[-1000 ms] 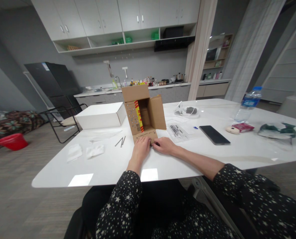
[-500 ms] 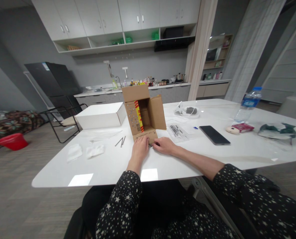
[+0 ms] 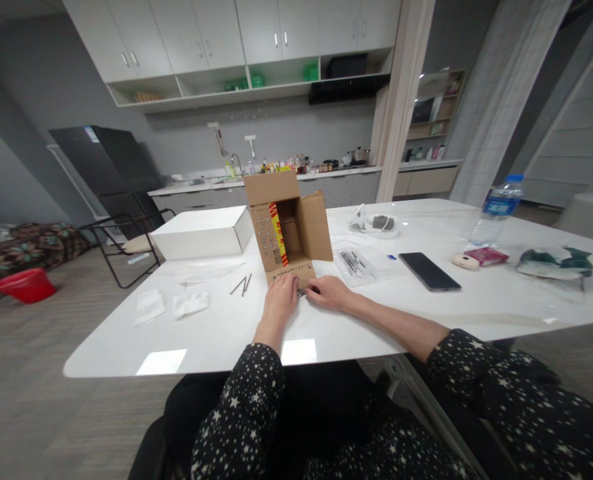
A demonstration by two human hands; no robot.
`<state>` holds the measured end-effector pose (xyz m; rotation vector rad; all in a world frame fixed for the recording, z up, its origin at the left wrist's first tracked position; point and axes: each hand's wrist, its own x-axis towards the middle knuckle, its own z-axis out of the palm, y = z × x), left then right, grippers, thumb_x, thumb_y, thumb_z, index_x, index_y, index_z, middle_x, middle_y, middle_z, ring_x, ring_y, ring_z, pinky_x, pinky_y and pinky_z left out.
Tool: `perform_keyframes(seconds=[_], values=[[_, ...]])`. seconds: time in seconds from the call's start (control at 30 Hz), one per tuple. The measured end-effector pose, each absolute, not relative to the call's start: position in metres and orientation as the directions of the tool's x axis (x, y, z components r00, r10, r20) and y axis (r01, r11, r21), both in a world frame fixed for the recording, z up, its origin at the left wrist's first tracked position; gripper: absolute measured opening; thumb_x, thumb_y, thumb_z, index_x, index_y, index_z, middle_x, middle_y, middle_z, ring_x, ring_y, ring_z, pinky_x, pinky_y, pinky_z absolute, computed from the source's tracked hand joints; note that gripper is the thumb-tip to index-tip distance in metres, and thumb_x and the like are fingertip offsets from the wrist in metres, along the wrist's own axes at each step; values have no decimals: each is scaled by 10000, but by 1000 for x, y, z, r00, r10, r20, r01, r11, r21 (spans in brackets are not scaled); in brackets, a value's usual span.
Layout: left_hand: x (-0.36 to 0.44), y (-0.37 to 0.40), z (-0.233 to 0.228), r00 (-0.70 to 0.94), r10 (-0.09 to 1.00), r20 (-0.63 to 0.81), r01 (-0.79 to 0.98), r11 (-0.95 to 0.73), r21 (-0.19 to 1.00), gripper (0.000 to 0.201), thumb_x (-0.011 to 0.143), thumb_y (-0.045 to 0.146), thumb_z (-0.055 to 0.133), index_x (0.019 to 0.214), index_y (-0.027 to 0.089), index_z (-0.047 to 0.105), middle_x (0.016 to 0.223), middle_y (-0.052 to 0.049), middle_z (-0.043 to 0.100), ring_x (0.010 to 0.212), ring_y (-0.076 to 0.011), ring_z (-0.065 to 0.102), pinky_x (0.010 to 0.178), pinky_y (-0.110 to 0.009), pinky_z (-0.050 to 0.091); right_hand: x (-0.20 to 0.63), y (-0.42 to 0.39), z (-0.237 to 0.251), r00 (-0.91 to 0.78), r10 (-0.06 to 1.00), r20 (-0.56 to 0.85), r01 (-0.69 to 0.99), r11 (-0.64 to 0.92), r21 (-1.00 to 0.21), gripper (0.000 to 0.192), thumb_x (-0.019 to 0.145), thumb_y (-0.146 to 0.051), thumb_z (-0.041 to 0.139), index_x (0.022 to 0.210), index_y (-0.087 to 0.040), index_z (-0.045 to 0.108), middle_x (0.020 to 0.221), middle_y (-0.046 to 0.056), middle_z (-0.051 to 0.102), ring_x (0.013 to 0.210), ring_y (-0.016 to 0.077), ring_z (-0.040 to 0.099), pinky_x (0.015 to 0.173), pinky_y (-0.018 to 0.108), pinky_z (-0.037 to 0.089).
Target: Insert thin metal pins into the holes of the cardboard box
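A brown cardboard box [image 3: 289,223] lies on its side on the white table [image 3: 226,327], its opening facing me, flaps spread, a red and yellow strip inside. Its bottom flap [image 3: 291,272], dotted with small holes, lies flat on the table. My left hand [image 3: 280,300] rests on the near edge of that flap, fingers pressing down. My right hand [image 3: 329,293] touches the flap's near right corner, fingertips pinched on something small that I cannot make out.
A white box [image 3: 201,231] stands left of the cardboard box. Two thin metal pins [image 3: 241,285] and white wipes [image 3: 171,305] lie at left. At right are a plastic bag of tools [image 3: 356,262], a black phone [image 3: 429,271], a water bottle [image 3: 496,208] and a green bag [image 3: 554,261].
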<state>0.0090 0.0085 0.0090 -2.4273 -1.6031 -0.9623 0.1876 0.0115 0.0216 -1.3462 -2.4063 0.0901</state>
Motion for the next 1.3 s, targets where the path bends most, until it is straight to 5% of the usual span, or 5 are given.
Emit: perform_keyframes(seconds=[1.3], values=[[7, 6, 13, 221, 879, 423, 804, -410, 431, 234, 990, 269, 369, 1051, 211, 587, 1019, -102, 712, 961, -243, 668, 834, -366, 500, 188, 13, 19, -470, 823, 318, 795, 552, -253, 277, 926, -360, 502, 779, -187, 659, 742, 42, 705, 661, 153, 583, 600, 273, 262]])
